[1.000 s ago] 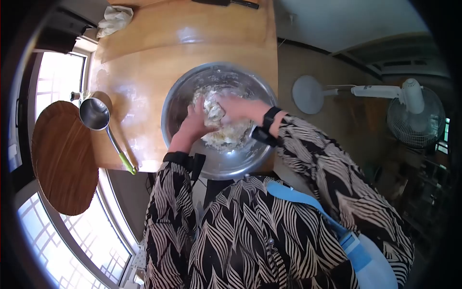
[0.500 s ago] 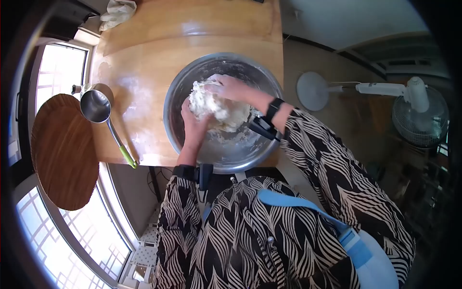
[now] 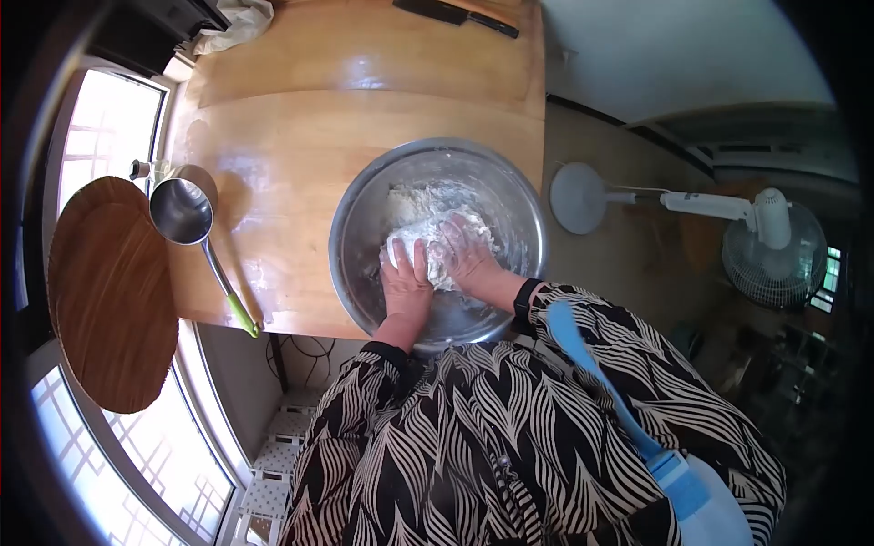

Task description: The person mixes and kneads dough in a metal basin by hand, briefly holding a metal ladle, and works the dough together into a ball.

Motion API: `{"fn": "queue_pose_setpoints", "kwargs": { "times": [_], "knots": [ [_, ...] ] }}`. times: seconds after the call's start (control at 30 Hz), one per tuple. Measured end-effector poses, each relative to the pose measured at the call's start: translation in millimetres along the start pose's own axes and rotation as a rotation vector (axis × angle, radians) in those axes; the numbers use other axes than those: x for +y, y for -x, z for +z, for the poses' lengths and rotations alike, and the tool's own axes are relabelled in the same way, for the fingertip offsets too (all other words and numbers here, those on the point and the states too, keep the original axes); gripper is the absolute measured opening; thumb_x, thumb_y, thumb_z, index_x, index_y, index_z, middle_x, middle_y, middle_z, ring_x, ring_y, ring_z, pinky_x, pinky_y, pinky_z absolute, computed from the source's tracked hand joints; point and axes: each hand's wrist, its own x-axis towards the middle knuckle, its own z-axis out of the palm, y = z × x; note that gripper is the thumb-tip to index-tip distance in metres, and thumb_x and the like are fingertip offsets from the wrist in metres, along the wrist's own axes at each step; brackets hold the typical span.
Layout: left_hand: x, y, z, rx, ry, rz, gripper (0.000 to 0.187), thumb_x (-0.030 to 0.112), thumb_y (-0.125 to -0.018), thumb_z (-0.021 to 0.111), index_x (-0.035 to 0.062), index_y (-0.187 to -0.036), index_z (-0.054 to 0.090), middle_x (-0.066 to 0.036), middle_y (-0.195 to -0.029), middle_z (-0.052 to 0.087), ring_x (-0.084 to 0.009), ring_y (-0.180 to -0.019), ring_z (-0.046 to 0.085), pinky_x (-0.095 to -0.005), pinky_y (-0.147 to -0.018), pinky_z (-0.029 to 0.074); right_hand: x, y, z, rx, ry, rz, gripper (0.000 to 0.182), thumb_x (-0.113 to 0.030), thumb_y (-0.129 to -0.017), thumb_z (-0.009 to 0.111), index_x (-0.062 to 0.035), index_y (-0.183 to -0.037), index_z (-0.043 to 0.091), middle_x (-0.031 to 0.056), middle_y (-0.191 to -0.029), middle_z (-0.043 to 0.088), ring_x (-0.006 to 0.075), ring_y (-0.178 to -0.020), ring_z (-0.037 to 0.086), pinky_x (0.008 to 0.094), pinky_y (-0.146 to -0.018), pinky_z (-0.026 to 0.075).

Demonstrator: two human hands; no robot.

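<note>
A large round metal bowl [image 3: 350, 264] stands at the front edge of the wooden table, with white floury dough [image 3: 423, 218] inside. My left hand [image 3: 406, 284] presses on the near left part of the dough, its fingers apart and pointing away from me. On the right side of the dough lies my right hand [image 3: 472, 262], fingers spread and dusted with flour. Both palms face down, and the two hands are close together. Loose flour coats the inner wall of the bowl.
On the wooden table [image 3: 273, 118], a metal ladle [image 3: 182, 211] with a green handle end lies at the left. A knife [image 3: 455, 15] is at the far edge. An oval wooden board [image 3: 114, 296] stands left, and a white fan [image 3: 774, 246] right.
My hands have come down from the sides of the dough onto its top, spread out. The bowl appears lower in view, and the knife now shows in full.
</note>
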Motion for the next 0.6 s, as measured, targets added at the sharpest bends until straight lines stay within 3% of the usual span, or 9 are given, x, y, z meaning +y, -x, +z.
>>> {"fn": "queue_pose_setpoints", "kwargs": {
  "times": [0.03, 0.1, 0.17, 0.2, 0.33, 0.37, 0.47, 0.57, 0.6],
  "knots": [
    [-5.5, -3.5, 4.2, 0.042, 0.027, 0.008, 0.08, 0.005, -0.07, 0.056, 0.0111, -0.141, 0.019, -0.027, -0.134, 0.03, -0.0496, -0.111, 0.038, -0.0547, -0.086, 0.043, 1.8, -4.0, 6.3, -0.017, -0.017, 0.012, 0.065, -0.024, -0.069, 0.066, -0.0109, -0.127, 0.04, 0.0211, -0.132, 0.034, 0.0459, -0.123, 0.033, 0.0605, -0.09, 0.034],
    [-16.8, -12.9, 13.4, -0.024, 0.012, -0.007, 0.079, 0.005, -0.071, 0.056, 0.0124, -0.141, 0.021, -0.026, -0.131, 0.032, -0.0467, -0.104, 0.042, -0.0503, -0.079, 0.047, 9.5, -11.8, 11.3, -0.062, -0.049, 0.044, 0.057, -0.025, -0.076, 0.058, -0.0156, -0.13, 0.04, 0.02, -0.135, 0.031, 0.0433, -0.122, 0.033, 0.0616, -0.084, 0.036],
    [-24.6, -24.7, 7.2, -0.085, 0.004, -0.009, 0.078, 0.005, -0.072, 0.056, 0.0153, -0.142, 0.024, -0.024, -0.127, 0.036, -0.042, -0.094, 0.046, -0.0423, -0.069, 0.052, 16.0, -24.7, 2.9, -0.156, -0.058, 0.05, 0.062, -0.024, -0.074, 0.061, -0.016, -0.131, 0.04, 0.0194, -0.134, 0.033, 0.0434, -0.119, 0.035, 0.0612, -0.083, 0.037],
    [-25.0, -33.6, -3.7, -0.202, 0.049, -0.052, 0.078, 0.001, -0.074, 0.052, 0.0141, -0.144, 0.02, -0.026, -0.124, 0.038, -0.0417, -0.097, 0.046, -0.0433, -0.075, 0.052, 20.9, -34.8, -4.0, -0.195, -0.061, 0.048, 0.065, -0.023, -0.072, 0.063, -0.0162, -0.132, 0.039, 0.0191, -0.133, 0.034, 0.0434, -0.118, 0.036, 0.0609, -0.083, 0.037],
    [-44.7, -55.4, 2.4, -0.211, 0.127, -0.085, 0.078, 0.003, -0.075, 0.054, 0.0173, -0.144, 0.021, -0.023, -0.109, 0.041, -0.0393, -0.085, 0.054, -0.0436, -0.071, 0.052, 44.1, -60.1, 0.3, -0.152, -0.184, 0.032, 0.07, -0.015, -0.066, 0.069, -0.0151, -0.13, 0.041, 0.0172, -0.126, 0.04, 0.0402, -0.113, 0.043, 0.0534, -0.086, 0.041],
    [-48.1, -61.7, 2.2, -0.232, 0.158, -0.106, 0.078, 0.003, -0.075, 0.054, 0.0176, -0.144, 0.02, -0.022, -0.108, 0.041, -0.0389, -0.083, 0.056, -0.044, -0.07, 0.052, 49.1, -66.1, -2.8, -0.155, -0.218, 0.059, 0.07, -0.013, -0.066, 0.069, -0.0141, -0.13, 0.041, 0.0173, -0.125, 0.041, 0.0384, -0.115, 0.044, 0.0479, -0.088, 0.042],
    [-46.9, -87.5, -21.6, -0.442, 0.162, -0.211, 0.077, 0.006, -0.074, 0.06, 0.0146, -0.14, 0.021, -0.024, -0.114, 0.041, -0.0403, -0.092, 0.058, -0.0441, -0.071, 0.052, 67.8, -83.6, 12.7, -0.138, -0.351, 0.063, 0.072, -0.02, -0.068, 0.072, -0.0099, -0.131, 0.039, 0.021, -0.125, 0.042, 0.041, -0.116, 0.044, 0.0488, -0.092, 0.041],
    [-51.8, -101.0, -20.6, -0.468, 0.053, -0.227, 0.078, 0.008, -0.071, 0.066, 0.0102, -0.137, 0.023, -0.024, -0.116, 0.042, -0.0399, -0.096, 0.058, -0.0435, -0.074, 0.052, 70.2, -106.8, -15.3, -0.404, -0.506, 0.197, 0.076, -0.025, -0.069, 0.074, -0.0075, -0.132, 0.036, 0.0225, -0.126, 0.042, 0.041, -0.118, 0.043, 0.0485, -0.095, 0.039],
    [-48.1, -102.4, -25.3, -0.458, 0.064, -0.218, 0.08, 0.009, -0.07, 0.067, 0.0095, -0.137, 0.023, -0.024, -0.116, 0.042, -0.0399, -0.096, 0.058, -0.0438, -0.075, 0.052, 67.1, -107.5, -21.5, -0.4, -0.473, 0.193, 0.078, -0.026, -0.068, 0.075, -0.0073, -0.132, 0.036, 0.0225, -0.125, 0.042, 0.0409, -0.117, 0.044, 0.0477, -0.095, 0.039]
  ]
}}
